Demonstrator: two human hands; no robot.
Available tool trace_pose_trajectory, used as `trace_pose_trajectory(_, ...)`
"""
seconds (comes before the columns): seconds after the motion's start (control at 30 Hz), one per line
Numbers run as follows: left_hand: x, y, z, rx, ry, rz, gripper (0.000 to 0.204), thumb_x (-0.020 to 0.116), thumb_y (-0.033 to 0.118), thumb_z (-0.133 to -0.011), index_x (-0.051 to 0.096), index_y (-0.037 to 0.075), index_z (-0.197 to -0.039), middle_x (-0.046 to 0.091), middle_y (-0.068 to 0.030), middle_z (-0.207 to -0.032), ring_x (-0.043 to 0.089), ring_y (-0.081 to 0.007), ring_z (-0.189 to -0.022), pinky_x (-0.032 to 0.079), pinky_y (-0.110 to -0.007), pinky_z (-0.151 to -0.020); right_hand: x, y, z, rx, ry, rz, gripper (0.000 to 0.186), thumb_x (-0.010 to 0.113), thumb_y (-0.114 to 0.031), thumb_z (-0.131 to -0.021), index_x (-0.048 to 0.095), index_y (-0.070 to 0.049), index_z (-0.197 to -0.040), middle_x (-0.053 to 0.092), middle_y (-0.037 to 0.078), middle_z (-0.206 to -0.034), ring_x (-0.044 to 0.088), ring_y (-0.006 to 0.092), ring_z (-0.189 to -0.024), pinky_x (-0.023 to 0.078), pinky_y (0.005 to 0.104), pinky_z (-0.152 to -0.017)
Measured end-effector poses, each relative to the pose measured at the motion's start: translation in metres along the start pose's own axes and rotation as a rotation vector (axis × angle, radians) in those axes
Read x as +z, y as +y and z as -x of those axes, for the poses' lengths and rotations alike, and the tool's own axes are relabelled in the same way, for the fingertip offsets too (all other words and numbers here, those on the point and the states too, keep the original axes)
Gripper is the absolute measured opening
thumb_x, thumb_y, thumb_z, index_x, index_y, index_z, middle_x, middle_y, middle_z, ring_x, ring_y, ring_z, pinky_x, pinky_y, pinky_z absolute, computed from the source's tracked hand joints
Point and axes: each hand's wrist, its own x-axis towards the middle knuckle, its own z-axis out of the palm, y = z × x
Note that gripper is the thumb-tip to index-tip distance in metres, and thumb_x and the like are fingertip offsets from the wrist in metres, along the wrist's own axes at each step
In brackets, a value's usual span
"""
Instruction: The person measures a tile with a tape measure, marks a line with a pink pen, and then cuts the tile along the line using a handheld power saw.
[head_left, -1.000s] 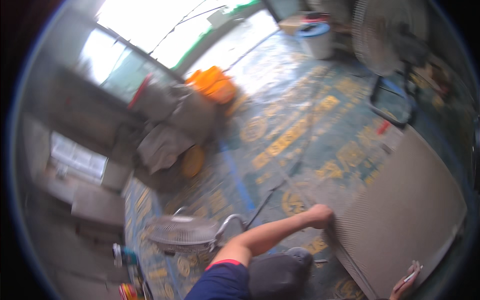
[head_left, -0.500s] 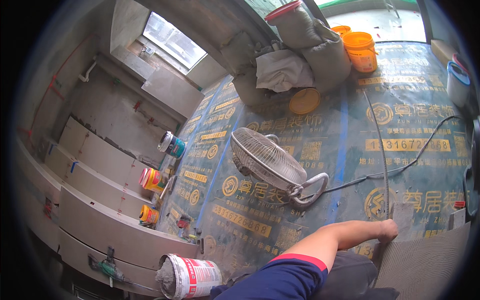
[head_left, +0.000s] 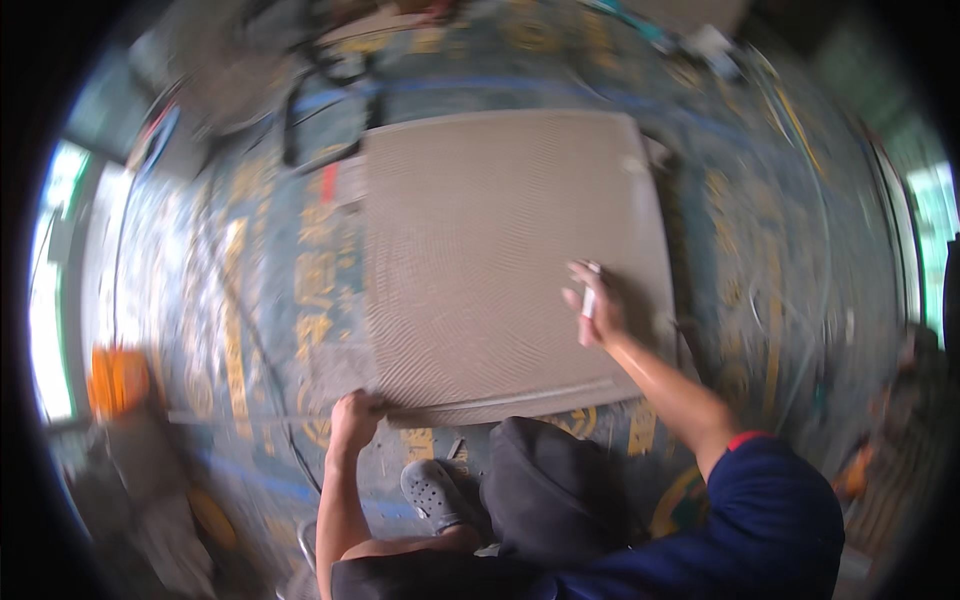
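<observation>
Floor sheeting, green with yellow print, blurred toward the rim of the head view. One large grey-brown panel, finely ridged, lying in the middle. Left hand: closed on a long thin strip at the panel's near left corner, the strip following the near edge. Right hand: some fingers extended, others gripping a white stick above the panel's right half; contact with the panel, I cannot tell. Orange bucket, far left.

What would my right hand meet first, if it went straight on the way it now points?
Most likely the slab: the right hand is over it, fingers pointing toward the picture's upper left. Its height is unclear; if clear of the slab, it might reach the black frame.
</observation>
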Motion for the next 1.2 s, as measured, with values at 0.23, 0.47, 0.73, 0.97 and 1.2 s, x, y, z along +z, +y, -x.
trace_pose_trajectory(0.23,-0.003,0.009,0.009,0.030,-0.061,0.099,0.020,0.075,0.008,-0.067,0.072,0.004,-0.086,0.067,-0.0137,-0.084,0.065,-0.0306,-0.078,0.050,-0.037,-0.071,-0.068,-0.015,0.065,-0.322,0.258,0.323,0.032,0.050,0.001,-0.083,0.052,-0.004,-0.114,0.064,0.010,-0.106,0.066,0.0172,-0.082,0.051,0.0278,-0.068)
trace_pose_trajectory(0.47,-0.021,-0.017,-0.015,0.070,-0.343,0.170,0.017,0.072,0.008,-0.069,0.071,0.000,-0.084,0.067,-0.0119,-0.072,0.064,-0.0184,-0.065,0.049,-0.032,-0.063,-0.128,-0.022,0.161,-0.333,0.740,0.411,0.010,0.050,-0.005,-0.092,0.052,0.001,-0.101,0.062,0.010,-0.089,0.066,0.0205,-0.084,0.051,0.0291,-0.074)
trace_pose_trajectory(0.73,-0.112,0.042,-0.079,0.027,-0.442,0.514,0.010,0.064,-0.007,-0.072,0.069,-0.007,-0.080,0.065,-0.0103,-0.070,0.063,-0.0147,-0.061,0.052,-0.027,-0.050,-0.165,-0.134,0.108,-0.450,0.382,0.114,0.042,0.058,-0.035,-0.093,0.051,0.004,-0.108,0.055,0.006,-0.089,0.060,0.0174,-0.083,0.051,0.0301,-0.076)
trace_pose_trajectory(0.97,-0.241,0.105,-0.023,-0.166,-0.302,0.518,0.011,0.065,-0.004,-0.073,0.068,-0.008,-0.083,0.064,-0.0100,-0.064,0.062,-0.0146,-0.051,0.048,-0.028,-0.049,-0.099,-0.252,0.141,0.064,0.238,0.041,0.014,0.050,-0.014,-0.097,0.054,-0.001,-0.099,0.052,0.002,-0.082,0.056,0.0146,-0.080,0.049,0.0309,-0.075)
trace_pose_trajectory(1.2,-0.324,0.152,0.096,-0.328,-0.206,0.595,0.011,0.067,0.001,-0.072,0.068,-0.005,-0.082,0.061,-0.0107,-0.061,0.062,-0.0150,-0.050,0.048,-0.029,-0.050,-0.119,-0.362,0.295,0.592,-0.191,0.537,0.020,0.051,-0.023,-0.096,0.051,-0.007,-0.084,0.057,0.004,-0.078,0.061,0.0157,-0.075,0.051,0.0307,-0.066)
